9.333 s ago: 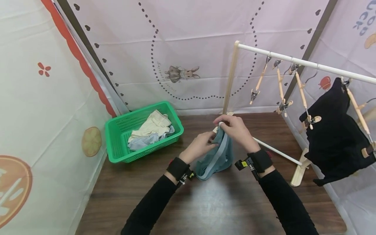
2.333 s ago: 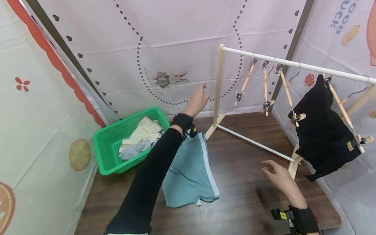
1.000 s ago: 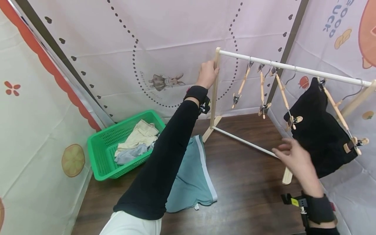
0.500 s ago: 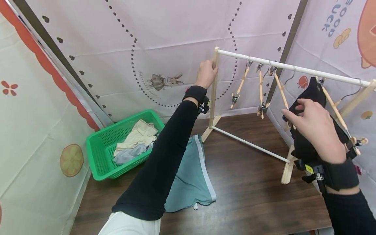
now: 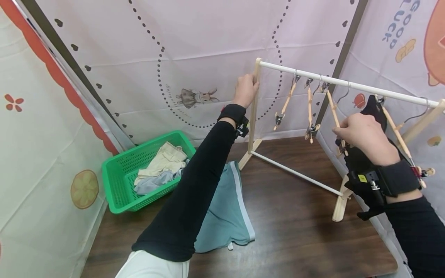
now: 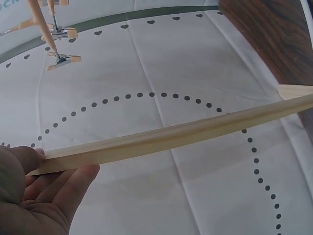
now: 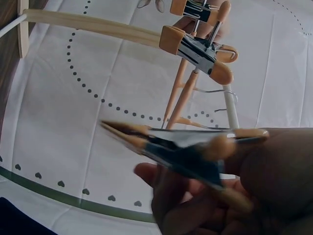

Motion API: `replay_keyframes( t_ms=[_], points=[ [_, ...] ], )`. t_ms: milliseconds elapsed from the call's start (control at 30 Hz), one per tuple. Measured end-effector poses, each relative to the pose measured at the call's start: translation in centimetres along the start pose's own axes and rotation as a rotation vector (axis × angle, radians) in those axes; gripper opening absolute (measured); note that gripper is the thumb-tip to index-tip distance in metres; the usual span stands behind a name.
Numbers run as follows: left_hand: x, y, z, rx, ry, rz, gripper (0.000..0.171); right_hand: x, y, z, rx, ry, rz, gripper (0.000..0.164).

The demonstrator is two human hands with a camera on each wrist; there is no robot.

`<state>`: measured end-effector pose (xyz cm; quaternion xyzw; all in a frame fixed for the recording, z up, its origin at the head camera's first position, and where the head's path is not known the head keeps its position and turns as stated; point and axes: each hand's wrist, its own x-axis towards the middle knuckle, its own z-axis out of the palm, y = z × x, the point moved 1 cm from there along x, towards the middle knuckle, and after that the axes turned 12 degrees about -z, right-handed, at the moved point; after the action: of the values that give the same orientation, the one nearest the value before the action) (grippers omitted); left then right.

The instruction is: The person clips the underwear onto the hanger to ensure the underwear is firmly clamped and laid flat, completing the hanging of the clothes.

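Note:
My left hand [image 5: 245, 90] grips the upright wooden post [image 5: 254, 112] of a small clothes rack, just below its top corner. In the left wrist view, thumb and fingers wrap the post [image 6: 161, 138] from both sides. On the right, my right hand [image 5: 368, 137] holds the lower end of a wooden clip hanger [image 5: 332, 108] hanging from the white rail. Its metal clip [image 7: 188, 154] lies between thumb and curled fingers in the right wrist view. Behind that hand hangs a black garment [image 5: 376, 112], partly covered. A teal garment [image 5: 226, 212] with a pale band lies flat on the table.
Left of the arm stands a green basket [image 5: 112, 185] with cream [image 5: 165, 160] and light blue cloth [image 5: 153, 183] inside. Two more clip hangers, one at the left [image 5: 287, 102] and one beside it [image 5: 309, 104], hang on the white rail [image 5: 375, 90]. Fabric walls enclose the table.
Earlier both hands held the teal garment; now it lies spread on the table. My left hand has gone up to the post, my right hand up and right to the hanger.

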<state>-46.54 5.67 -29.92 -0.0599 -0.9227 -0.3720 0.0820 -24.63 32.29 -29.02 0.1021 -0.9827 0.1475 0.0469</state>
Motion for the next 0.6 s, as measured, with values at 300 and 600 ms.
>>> replay_keyframes(
  t_ms=[300, 600],
  points=[
    [-0.1, 0.0, 0.2, -0.006, 0.003, 0.011, 0.029, -0.1, 0.1, 0.1, -0.022, 0.118, -0.057, 0.04],
    [0.0, 0.0, 0.1, -0.031, 0.004, 0.01, 0.028, -2.8, -0.7, 0.7, 0.011, 0.256, -0.061, 0.033]
  ],
)
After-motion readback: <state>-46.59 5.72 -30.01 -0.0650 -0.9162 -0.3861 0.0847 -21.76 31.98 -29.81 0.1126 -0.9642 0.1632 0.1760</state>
